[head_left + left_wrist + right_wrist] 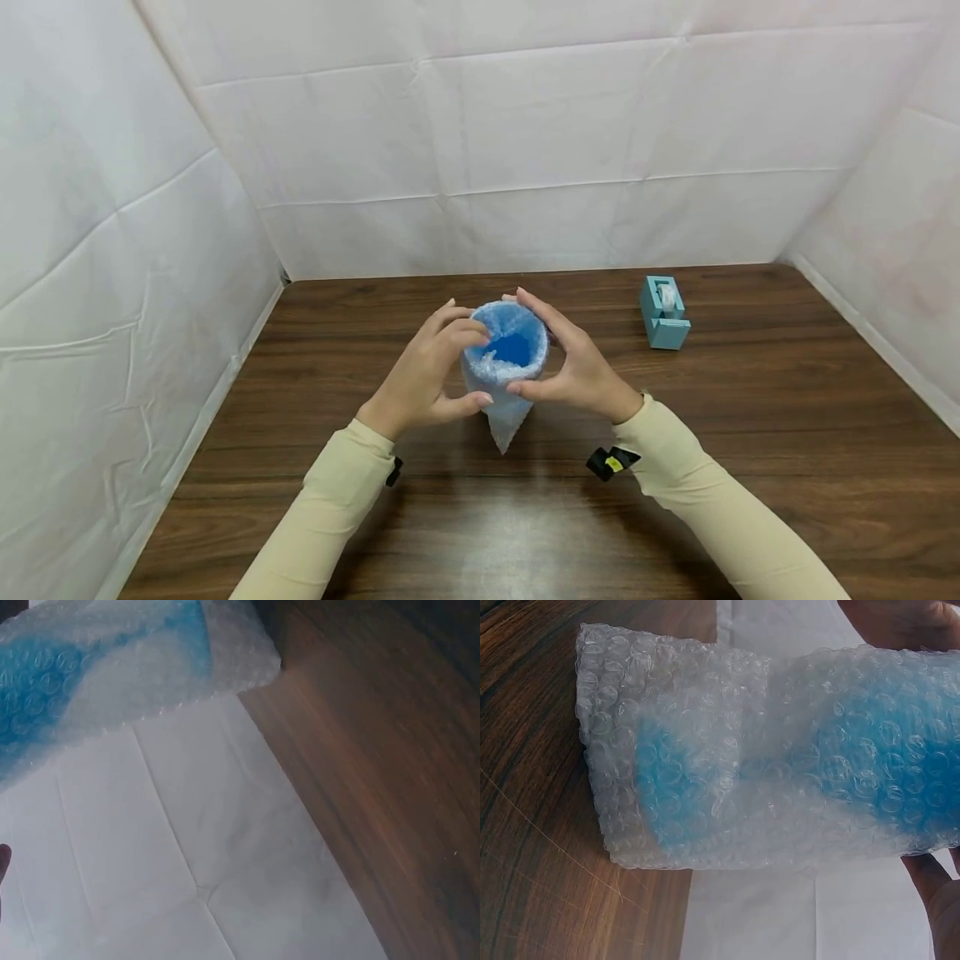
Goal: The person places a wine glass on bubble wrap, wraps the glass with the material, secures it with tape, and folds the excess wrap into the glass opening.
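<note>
A bubble wrap sleeve (501, 390) stands upright near the middle of the table, its round open top facing up. Something blue (513, 348) shows inside; its kind cannot be made out. From the left, my left hand (426, 371) curves round the sleeve, fingers at the rim and thumb at the front. My right hand (577, 367) grips the other side, thumb in front and fingers behind. In the right wrist view, the bubble wrap (757, 765) lies sideways across the picture, blue showing through. The left wrist view has part of the bubble wrap (142, 682) at its top.
A teal tape dispenser (665, 315) with a roll of clear tape stands at the back right of the brown wooden table (360, 333). White sheeting (525, 125) hangs behind and along both sides.
</note>
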Available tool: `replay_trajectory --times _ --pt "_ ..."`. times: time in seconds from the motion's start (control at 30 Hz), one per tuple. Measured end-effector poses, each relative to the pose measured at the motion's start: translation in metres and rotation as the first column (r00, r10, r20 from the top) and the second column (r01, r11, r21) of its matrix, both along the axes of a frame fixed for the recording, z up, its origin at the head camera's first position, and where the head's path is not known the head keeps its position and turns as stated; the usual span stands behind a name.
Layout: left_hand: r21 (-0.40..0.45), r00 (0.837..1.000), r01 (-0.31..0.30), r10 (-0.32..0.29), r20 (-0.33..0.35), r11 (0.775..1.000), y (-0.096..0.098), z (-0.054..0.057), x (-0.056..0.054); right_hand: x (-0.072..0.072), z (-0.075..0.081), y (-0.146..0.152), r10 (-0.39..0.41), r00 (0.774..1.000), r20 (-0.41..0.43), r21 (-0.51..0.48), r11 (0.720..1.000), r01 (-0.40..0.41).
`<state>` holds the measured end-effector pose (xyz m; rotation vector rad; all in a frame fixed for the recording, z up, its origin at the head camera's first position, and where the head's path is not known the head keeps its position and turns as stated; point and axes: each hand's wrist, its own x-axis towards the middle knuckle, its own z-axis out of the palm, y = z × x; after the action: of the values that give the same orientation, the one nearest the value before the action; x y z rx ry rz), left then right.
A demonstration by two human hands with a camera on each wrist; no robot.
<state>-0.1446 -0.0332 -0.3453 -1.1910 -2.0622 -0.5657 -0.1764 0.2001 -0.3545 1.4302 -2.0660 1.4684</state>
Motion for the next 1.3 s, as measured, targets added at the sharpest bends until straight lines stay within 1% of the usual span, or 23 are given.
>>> replay_trajectory --times 0.1,0.2,0.27,0.37,0.4,0.47,0.57,0.67,0.8,0.87,0.93,1.0,1.1,1.2,1.3 --pt "0.02 0.998 0.031 -0.032 0.055 0.999 0.0 -0.002 0.002 0.0 0.001 0.001 -0.011 1.0 -0.004 0.007 1.0 0.011" --pt "0.025 0.997 0.033 -0.035 0.073 0.999 0.001 -0.004 0.002 -0.001 0.001 0.001 -0.011 1.0 -0.004 0.011 1.0 0.011" --pt "0.043 0.995 0.038 -0.042 0.093 0.998 0.003 -0.004 0.002 -0.001 0.001 0.001 -0.009 1.0 -0.004 0.012 1.0 0.009" --pt "0.122 0.983 0.051 -0.071 0.167 0.991 0.004 -0.006 0.002 -0.002 0.001 0.0 -0.007 1.0 0.001 0.005 1.0 0.007" --pt "0.157 0.975 0.051 -0.083 0.204 0.986 0.004 -0.007 0.002 -0.002 0.001 0.0 -0.01 1.0 0.005 0.003 1.0 0.01" --pt "0.222 0.95 0.04 -0.106 0.294 0.974 0.006 -0.008 0.002 -0.002 0.001 0.0 -0.021 1.0 0.022 0.0 1.0 0.021" --pt "0.271 0.896 -0.015 -0.108 0.432 0.962 0.007 -0.012 0.002 -0.002 0.002 0.001 -0.041 0.998 0.049 0.003 0.999 0.041" --pt "0.269 0.837 -0.07 -0.09 0.54 0.96 0.009 -0.017 0.001 -0.003 0.003 0.001 -0.053 0.995 0.08 0.009 0.999 0.052" --pt "0.283 0.776 -0.107 -0.098 0.623 0.953 0.012 -0.025 -0.004 -0.007 0.004 0.0 -0.058 0.99 0.127 0.002 0.998 0.059" --pt "0.306 0.75 -0.121 -0.115 0.651 0.944 0.014 -0.028 -0.008 -0.01 0.005 -0.002 -0.06 0.987 0.148 -0.008 0.998 0.062" --pt "0.335 0.728 -0.138 -0.134 0.673 0.932 0.015 -0.031 -0.011 -0.013 0.005 -0.003 -0.066 0.983 0.172 -0.013 0.997 0.069" --pt "0.361 0.714 -0.155 -0.148 0.684 0.92 0.016 -0.032 -0.014 -0.016 0.006 -0.005 -0.068 0.977 0.202 -0.017 0.997 0.073" --pt "0.393 0.7 -0.167 -0.172 0.693 0.904 0.016 -0.032 -0.018 -0.021 0.006 -0.009 -0.09 0.965 0.248 -0.005 0.996 0.094" --pt "0.387 0.702 -0.189 -0.152 0.696 0.902 0.016 -0.033 -0.023 -0.025 0.006 -0.011 -0.132 0.95 0.284 0.03 0.991 0.129" --pt "0.359 0.705 -0.225 -0.103 0.701 0.906 0.016 -0.034 -0.026 -0.029 0.006 -0.013 -0.165 0.937 0.308 0.07 0.986 0.151"
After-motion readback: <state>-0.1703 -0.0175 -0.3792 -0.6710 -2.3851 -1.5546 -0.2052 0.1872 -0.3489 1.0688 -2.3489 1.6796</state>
